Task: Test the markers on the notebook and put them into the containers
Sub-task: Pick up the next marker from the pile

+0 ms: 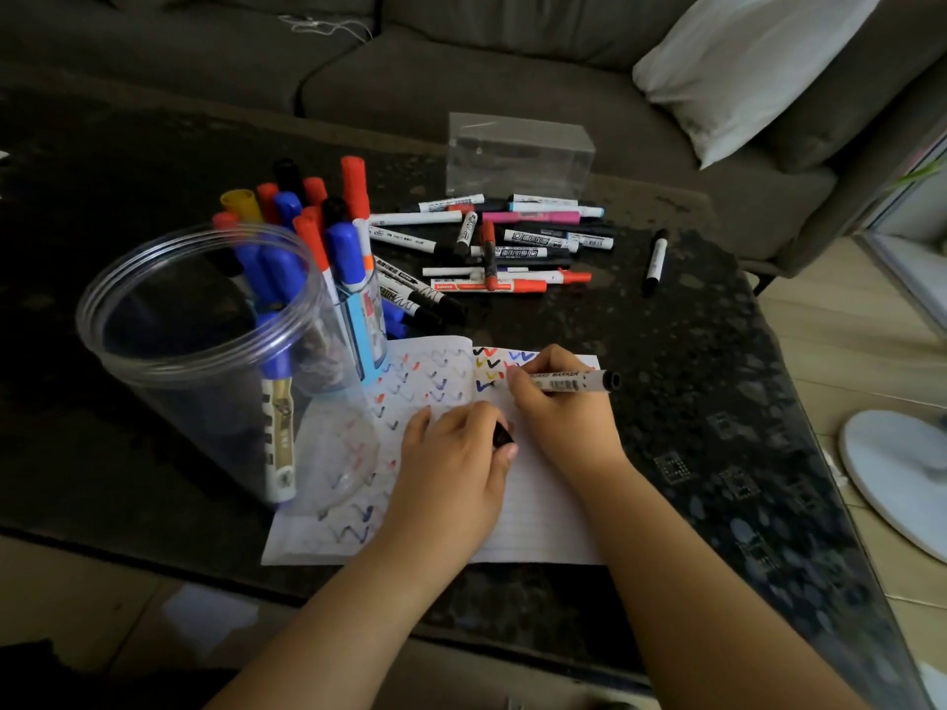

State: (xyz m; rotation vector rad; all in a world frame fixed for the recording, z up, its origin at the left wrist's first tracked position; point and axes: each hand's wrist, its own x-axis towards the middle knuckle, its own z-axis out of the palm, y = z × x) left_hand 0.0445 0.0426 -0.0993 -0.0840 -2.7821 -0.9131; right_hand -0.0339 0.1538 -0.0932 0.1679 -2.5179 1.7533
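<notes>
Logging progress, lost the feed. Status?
Right hand holds marker, tip on notebook. Left hand pinches black cap. Loose markers remain behind. Nothing blocking.

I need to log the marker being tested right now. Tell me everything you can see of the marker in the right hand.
The marker is a slim white barrel with black print and a black rear end, uncapped. It lies nearly level, tip pointing left onto the right page of the notebook, by the coloured tick marks; the tip is hidden by the fingers. The right hand grips it. What looks like its black cap is in the left hand.
</notes>
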